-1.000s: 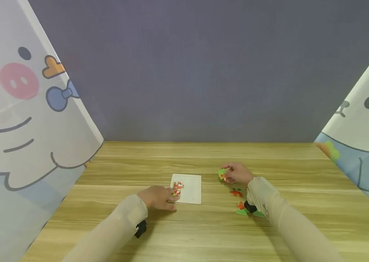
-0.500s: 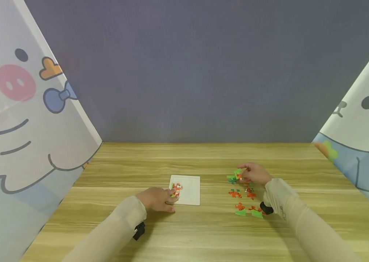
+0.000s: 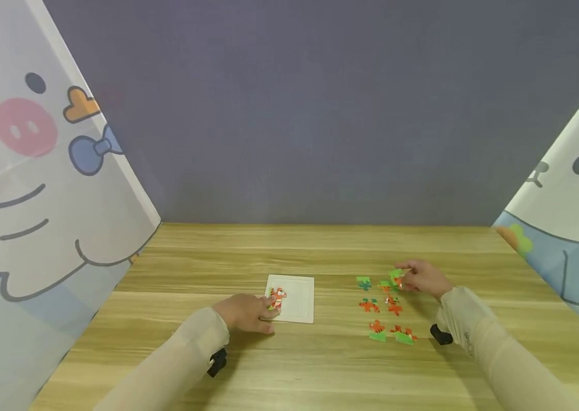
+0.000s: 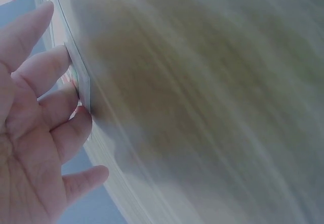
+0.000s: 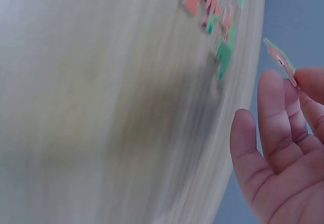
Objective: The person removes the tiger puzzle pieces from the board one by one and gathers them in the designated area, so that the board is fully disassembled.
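Over the table's right part, my right hand (image 3: 427,278) pinches a green and orange jigsaw piece (image 3: 395,277) between thumb and fingers. In the right wrist view that puzzle piece (image 5: 282,62) is tilted and held clear of the wood. My left hand (image 3: 245,313) rests on the left side of a white puzzle tray (image 3: 301,302), its fingers (image 4: 43,72) lying relaxed over the rim. Inside the tray at the left sits an orange tiger-patterned piece (image 3: 278,294), partly hidden by those fingers.
Loose jigsaw pieces lie right of the tray: a green one (image 3: 364,283), an orange one (image 3: 369,306), and several more nearer the front, such as an orange and green piece (image 3: 377,332). A dark grey panel (image 3: 289,114) borders the table's back.
My right hand has moved to the right with the pinched jigsaw piece, passing over the loose pieces and uncovering more of them. The left hand has stayed on the tray.
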A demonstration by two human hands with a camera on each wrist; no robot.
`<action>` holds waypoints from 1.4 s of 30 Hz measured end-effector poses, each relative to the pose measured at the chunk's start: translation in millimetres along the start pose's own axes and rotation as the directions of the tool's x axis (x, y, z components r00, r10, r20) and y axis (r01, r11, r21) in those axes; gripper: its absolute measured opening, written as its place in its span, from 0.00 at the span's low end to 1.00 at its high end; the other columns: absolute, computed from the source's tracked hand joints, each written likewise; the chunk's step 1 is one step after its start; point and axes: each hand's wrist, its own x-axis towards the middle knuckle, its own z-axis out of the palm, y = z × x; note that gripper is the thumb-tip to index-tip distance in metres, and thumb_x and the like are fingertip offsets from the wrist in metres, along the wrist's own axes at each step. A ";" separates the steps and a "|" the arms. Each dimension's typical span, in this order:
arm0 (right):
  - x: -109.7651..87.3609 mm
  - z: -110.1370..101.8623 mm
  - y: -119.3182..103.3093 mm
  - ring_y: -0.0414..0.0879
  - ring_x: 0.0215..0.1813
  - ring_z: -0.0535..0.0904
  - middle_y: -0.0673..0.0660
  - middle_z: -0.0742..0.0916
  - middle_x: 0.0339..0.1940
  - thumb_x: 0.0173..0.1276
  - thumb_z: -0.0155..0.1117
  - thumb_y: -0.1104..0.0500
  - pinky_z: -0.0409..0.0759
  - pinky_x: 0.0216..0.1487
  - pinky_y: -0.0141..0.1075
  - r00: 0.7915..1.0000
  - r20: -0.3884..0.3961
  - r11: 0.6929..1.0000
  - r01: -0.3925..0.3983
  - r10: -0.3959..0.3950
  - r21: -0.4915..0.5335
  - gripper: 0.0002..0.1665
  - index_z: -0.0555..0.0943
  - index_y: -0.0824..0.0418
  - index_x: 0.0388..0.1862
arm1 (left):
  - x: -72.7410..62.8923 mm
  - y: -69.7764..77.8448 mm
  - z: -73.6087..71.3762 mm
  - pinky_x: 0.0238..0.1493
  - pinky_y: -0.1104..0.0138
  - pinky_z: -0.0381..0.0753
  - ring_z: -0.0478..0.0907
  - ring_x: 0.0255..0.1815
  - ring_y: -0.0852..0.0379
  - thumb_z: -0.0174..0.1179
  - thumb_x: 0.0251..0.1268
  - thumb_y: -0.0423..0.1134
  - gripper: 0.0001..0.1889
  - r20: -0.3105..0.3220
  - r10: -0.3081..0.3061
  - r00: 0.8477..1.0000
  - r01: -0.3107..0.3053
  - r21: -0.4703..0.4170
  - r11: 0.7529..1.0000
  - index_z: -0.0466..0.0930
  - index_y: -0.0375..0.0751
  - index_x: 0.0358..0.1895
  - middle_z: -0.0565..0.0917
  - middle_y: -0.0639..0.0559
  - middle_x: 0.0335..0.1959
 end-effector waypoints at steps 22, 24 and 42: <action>-12.0 -16.0 22.9 0.39 0.15 0.66 0.53 0.79 0.18 0.68 0.48 0.67 0.70 0.20 0.33 0.992 -0.108 0.993 -0.081 0.072 -0.082 0.29 0.61 0.82 0.64 | 1.8 -0.3 0.4 0.67 0.61 0.60 0.60 0.70 0.53 0.54 0.65 0.57 0.28 -0.003 0.013 1.000 -0.013 0.010 1.000 0.71 0.51 0.66 0.61 0.51 0.71; -12.5 -15.3 24.5 0.39 0.15 0.67 0.53 0.80 0.18 0.67 0.48 0.68 0.70 0.19 0.33 0.988 -0.127 0.993 -0.095 0.086 -0.072 0.29 0.60 0.82 0.64 | 2.1 -0.1 0.6 0.66 0.62 0.60 0.60 0.70 0.53 0.54 0.65 0.57 0.28 0.000 0.009 1.000 -0.009 0.016 1.000 0.71 0.52 0.66 0.62 0.52 0.71; -9.9 -16.4 30.3 0.41 0.18 0.71 0.57 0.84 0.26 0.66 0.48 0.69 0.73 0.22 0.32 0.979 -0.129 0.983 -0.167 0.157 -0.070 0.29 0.61 0.84 0.63 | 0.6 0.2 0.0 0.66 0.63 0.61 0.61 0.69 0.54 0.56 0.63 0.58 0.28 -0.012 0.002 1.000 -0.002 0.019 1.000 0.72 0.52 0.65 0.63 0.52 0.71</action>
